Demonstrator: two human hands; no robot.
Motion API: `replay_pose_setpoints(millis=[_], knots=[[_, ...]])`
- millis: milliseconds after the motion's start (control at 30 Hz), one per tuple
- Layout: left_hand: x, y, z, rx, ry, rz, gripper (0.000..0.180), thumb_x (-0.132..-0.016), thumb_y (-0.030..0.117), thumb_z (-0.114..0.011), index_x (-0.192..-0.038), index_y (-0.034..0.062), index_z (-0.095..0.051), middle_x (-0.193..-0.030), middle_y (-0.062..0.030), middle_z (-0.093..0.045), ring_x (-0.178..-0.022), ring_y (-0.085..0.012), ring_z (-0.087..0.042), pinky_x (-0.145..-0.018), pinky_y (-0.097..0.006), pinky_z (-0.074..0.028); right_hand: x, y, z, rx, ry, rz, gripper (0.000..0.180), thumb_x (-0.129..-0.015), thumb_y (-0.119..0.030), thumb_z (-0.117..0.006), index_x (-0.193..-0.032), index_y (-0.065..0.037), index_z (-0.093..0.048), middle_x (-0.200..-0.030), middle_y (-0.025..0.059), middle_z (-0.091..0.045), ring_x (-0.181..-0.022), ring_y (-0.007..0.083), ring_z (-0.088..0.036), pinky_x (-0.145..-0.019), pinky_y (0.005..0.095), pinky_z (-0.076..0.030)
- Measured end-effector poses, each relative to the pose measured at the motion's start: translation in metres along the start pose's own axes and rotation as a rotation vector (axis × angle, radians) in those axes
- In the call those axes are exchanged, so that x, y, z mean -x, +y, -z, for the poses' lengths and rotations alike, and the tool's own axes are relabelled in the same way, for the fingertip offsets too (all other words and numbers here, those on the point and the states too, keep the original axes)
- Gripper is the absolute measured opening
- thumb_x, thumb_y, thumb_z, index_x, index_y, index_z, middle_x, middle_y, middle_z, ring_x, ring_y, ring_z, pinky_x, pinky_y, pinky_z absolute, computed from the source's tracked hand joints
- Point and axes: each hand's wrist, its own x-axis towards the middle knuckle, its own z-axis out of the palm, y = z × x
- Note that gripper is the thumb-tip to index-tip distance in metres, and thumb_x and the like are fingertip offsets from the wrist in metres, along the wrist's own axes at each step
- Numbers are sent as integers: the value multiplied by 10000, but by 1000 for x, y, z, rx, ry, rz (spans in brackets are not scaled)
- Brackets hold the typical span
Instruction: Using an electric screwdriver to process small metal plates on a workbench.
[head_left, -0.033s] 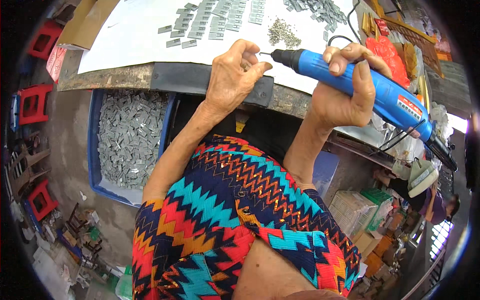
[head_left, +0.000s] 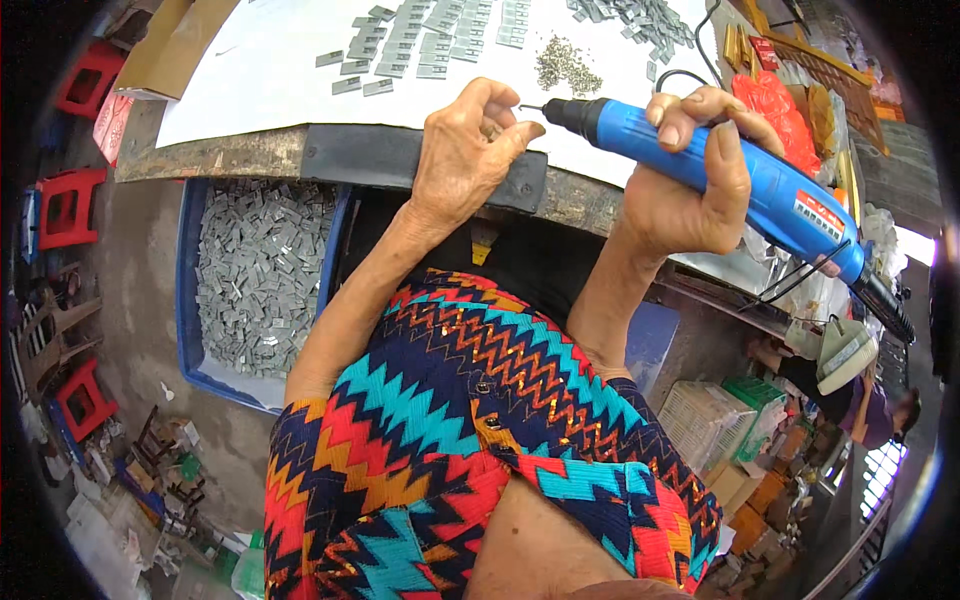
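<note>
My right hand [head_left: 700,170] is wrapped round a blue electric screwdriver [head_left: 660,140], which lies slantwise with its black nose toward the left. The thin bit [head_left: 531,107] reaches close to the fingertips of my left hand [head_left: 468,150]. That hand is closed at the table's front edge, thumb and fingers curled toward each other. Whatever lies within its fingers is too small and hidden to name. Beyond it, rows of small grey rectangular pieces [head_left: 434,58] lie on a white sheet [head_left: 270,75]. A small heap of screws [head_left: 566,66] is beside them, with more loose grey pieces [head_left: 650,28] at the far right.
A blue bin [head_left: 186,290] full of similar grey pieces stands below the table at left. A black strip [head_left: 360,155] covers part of the table edge. Red stools [head_left: 70,205] stand at far left. A red plastic bag [head_left: 775,120] and a cable [head_left: 708,45] are at right; another person [head_left: 880,415] is beyond.
</note>
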Motion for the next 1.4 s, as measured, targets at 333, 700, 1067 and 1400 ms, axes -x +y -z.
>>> replay_pose_setpoints(millis=[333,700,1067,1400], knots=[[-1,-1,-5,-65,75,-79,157,-769,120,-655,-827,0,-572,-665,8,-561,-590,-36,-502,-535,-183,-426,2,-2,6,29,25,10,227,-729,22,-529,-951,31,-485,-771,218,-570,-540,204,-527,-581,374,-470],[1,-2,-5,-81,66,-117,127,-780,118,-636,-809,11,-573,-644,1,-556,-582,-44,-501,-532,-193,-418,4,-6,7,20,36,6,244,-728,31,-522,-966,31,-469,-771,220,-568,-546,204,-527,-584,373,-469],[4,-8,-6,-112,75,-225,98,-762,79,-631,-806,8,-581,-625,-2,-535,-564,-52,-468,-516,-211,-398,7,-4,2,115,46,-19,212,-712,6,-540,-916,25,-485,-764,211,-569,-533,199,-525,-577,358,-467],[5,-7,-2,-126,48,-233,100,-761,82,-632,-816,8,-592,-635,0,-541,-577,-51,-469,-525,-214,-401,7,-5,0,124,61,-25,220,-711,8,-541,-924,25,-489,-756,213,-566,-533,207,-525,-574,354,-464]])
